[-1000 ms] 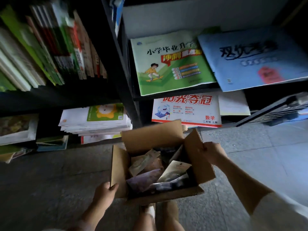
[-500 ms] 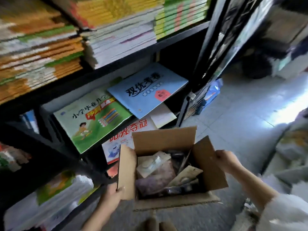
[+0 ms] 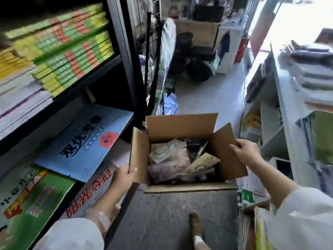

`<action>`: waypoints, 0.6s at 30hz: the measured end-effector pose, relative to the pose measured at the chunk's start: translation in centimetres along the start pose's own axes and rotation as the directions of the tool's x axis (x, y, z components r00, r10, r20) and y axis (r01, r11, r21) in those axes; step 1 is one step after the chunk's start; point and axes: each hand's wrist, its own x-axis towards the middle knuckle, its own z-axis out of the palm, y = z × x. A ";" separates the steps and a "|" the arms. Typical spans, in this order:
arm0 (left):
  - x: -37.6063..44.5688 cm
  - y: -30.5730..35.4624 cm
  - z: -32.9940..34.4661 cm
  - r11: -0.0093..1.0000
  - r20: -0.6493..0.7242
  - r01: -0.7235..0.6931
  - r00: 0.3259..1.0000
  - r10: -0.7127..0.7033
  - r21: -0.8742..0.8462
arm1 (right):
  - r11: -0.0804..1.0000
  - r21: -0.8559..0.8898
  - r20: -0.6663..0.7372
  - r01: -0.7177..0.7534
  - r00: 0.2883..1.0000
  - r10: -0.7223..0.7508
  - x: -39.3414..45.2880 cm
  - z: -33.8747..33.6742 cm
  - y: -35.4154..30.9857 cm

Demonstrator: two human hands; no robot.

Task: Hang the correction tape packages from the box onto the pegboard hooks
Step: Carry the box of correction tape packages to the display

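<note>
An open cardboard box (image 3: 180, 126) is held up in front of me above the floor. Inside lie several flat correction tape packages (image 3: 173, 159), pale green, purple and tan, piled loosely. My left hand (image 3: 124, 176) grips the box's left flap. On the right flap my right hand (image 3: 246, 153) is closed, thumb on the edge. A dark wire display rack (image 3: 151, 56) stands ahead at the end of the bookshelf; no hooks can be made out on it.
A black bookshelf (image 3: 122, 51) with stacked workbooks runs along my left, with a blue workbook (image 3: 86, 141) leaning out. A white counter (image 3: 281, 98) with piled goods lines the right. Dark stools (image 3: 200, 56) stand down the aisle. My shoe (image 3: 195, 224) shows below.
The view has swung right and up, from the low shelves to the aisle. The box has risen off the floor with both hands still on its flaps.
</note>
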 end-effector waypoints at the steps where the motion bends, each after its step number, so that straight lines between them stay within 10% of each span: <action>1: 1.1 1.2 0.8 1.000 0.026 0.000 1.000 0.000 0.003 | 1.000 0.022 -0.008 -0.013 1.000 0.013 1.1 -0.6 0.6; 18: 23.2 22.4 15.2 0.997 0.093 0.012 0.995 -0.019 0.076 | 0.997 0.008 0.020 -0.079 0.997 0.078 30.7 -10.2 5.9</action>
